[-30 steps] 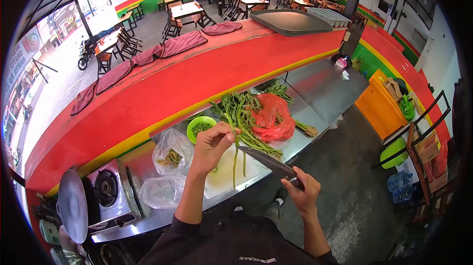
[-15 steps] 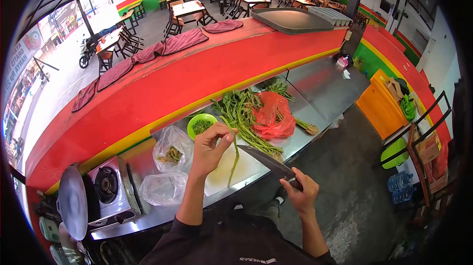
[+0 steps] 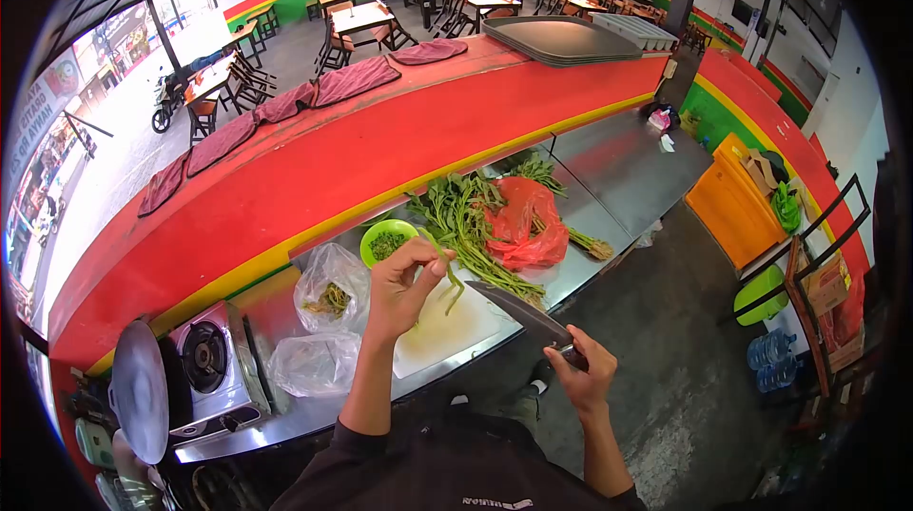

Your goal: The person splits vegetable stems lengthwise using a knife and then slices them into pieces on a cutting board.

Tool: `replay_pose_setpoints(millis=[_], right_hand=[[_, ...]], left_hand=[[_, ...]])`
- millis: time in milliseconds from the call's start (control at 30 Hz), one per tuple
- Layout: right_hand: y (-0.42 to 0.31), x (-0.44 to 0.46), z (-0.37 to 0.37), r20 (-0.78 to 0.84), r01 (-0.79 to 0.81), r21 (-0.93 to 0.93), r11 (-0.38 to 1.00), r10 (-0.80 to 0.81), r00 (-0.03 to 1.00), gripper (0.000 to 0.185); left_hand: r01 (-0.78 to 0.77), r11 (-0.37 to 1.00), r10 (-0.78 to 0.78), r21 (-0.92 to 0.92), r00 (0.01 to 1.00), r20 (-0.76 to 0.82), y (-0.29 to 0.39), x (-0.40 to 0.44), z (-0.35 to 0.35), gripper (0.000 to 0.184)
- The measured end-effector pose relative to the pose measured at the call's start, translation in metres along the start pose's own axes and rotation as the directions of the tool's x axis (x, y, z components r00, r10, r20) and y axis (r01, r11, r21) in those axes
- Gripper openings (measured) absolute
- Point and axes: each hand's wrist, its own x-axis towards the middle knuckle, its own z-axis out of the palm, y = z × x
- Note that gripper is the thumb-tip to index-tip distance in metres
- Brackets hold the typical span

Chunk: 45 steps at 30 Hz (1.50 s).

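Between thumb and fingers, my left hand (image 3: 407,285) pinches a thin green stem (image 3: 455,289) above the white cutting board (image 3: 452,332). My right hand (image 3: 584,364) is closed round the handle of a large knife (image 3: 521,309), its blade pointing up and left with the tip close to the stem. Leafy greens (image 3: 456,216) lie on the metal counter behind, beside a red plastic bag (image 3: 526,226) that partly covers more stems. A green bowl (image 3: 388,242) of cut greens stands just behind my left hand.
Two clear plastic bags (image 3: 333,292) lie left of the board, one holding plant pieces. Farther left are a gas stove (image 3: 214,364) and a wok (image 3: 140,392). A red ledge (image 3: 380,140) behind the counter carries cloths and trays (image 3: 561,40). An orange container (image 3: 734,202) stands right.
The stem in my left hand hangs shorter and bent, where it reached down over the board before. My left hand has shifted slightly left; the knife has barely moved.
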Motion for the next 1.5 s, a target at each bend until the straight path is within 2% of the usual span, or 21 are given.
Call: replay_pose_setpoints(millis=[233,567,833,967,1133,1367,1500], right_hand=[[0.002,0.002,-0.001,0.033,0.008,-0.002,1.0,-0.008,0.999,0.047],[0.0,0.002,0.001,0.039,0.056,-0.003,0.998,-0.056,0.998,0.047],[-0.003,0.002,0.008,0.02,0.05,-0.002,0.999,-0.05,0.999,0.047],[-0.003,0.0,0.01,0.039,0.049,-0.012,0.999,-0.048,0.998,0.047],[-0.003,-0.001,0.014,0.041,0.038,0.02,0.999,-0.039,0.998,0.047],[-0.005,0.002,0.018,0.047,0.05,0.021,0.999,-0.051,0.998,0.047],[-0.004,0.002,0.02,0.044,0.048,0.032,0.998,-0.049,0.998,0.047]], left_hand=[[-0.05,0.995,0.04,0.085,0.992,0.123,0.005,-0.004,-0.004,0.007],[-0.043,0.998,0.039,0.037,0.994,0.099,0.001,-0.007,-0.008,0.011],[-0.034,0.995,0.019,0.092,0.985,0.17,-0.001,-0.007,-0.004,0.01],[0.005,0.998,-0.015,0.061,0.986,0.167,-0.002,-0.009,-0.003,0.011],[0.063,0.997,-0.059,-0.054,0.996,0.072,-0.01,-0.012,-0.007,0.011],[0.058,0.998,-0.056,-0.016,0.995,0.08,-0.008,-0.011,-0.01,0.011],[0.104,0.994,-0.102,-0.019,0.99,0.099,-0.008,-0.013,-0.012,0.011]])
